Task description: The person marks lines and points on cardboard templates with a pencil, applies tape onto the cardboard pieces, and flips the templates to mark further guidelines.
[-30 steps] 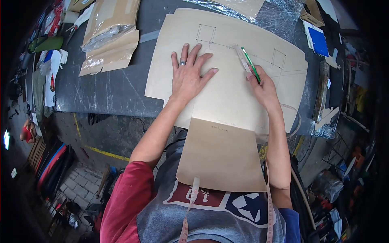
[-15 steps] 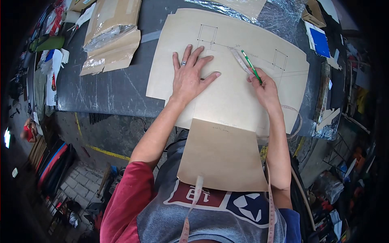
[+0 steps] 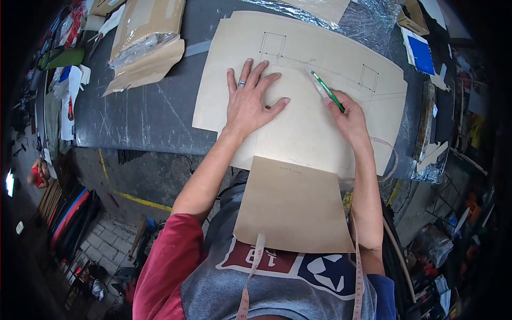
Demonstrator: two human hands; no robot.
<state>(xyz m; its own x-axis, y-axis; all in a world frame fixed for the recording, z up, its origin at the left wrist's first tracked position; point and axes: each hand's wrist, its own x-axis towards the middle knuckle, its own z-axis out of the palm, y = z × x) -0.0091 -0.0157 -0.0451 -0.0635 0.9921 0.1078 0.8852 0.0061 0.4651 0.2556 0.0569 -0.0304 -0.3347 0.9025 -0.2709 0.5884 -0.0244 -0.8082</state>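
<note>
A large tan paper pattern sheet (image 3: pixel 224 101), drawn with pencil lines and small rectangles, lies on the dark table. My left hand (image 3: pixel 250 101) rests flat on it with fingers spread, a ring on one finger. My right hand (image 3: pixel 348 114) grips a green pencil (image 3: pixel 328 90), its tip directed up and left over the sheet. The end of a tape measure (image 3: pixel 319 88) shows beside the pencil, under the same fingers. More of the tape measure (image 3: pixel 358 282) hangs at my chest. A folded flap of the sheet (image 3: pixel 293 213) droops over the table edge toward me.
A cardboard package (image 3: pixel 146 32) with plastic wrap lies at the back left of the table (image 3: pixel 138 117). Clear plastic film (image 3: pixel 373 26) covers the back right, near a blue piece (image 3: pixel 420 55). Another person (image 3: pixel 40 172) in red is at the far left.
The pencil has tilted further left and its tip has dropped slightly, now lying along the tape's end. My left thumb has shifted a little; the left hand otherwise stays in place.
</note>
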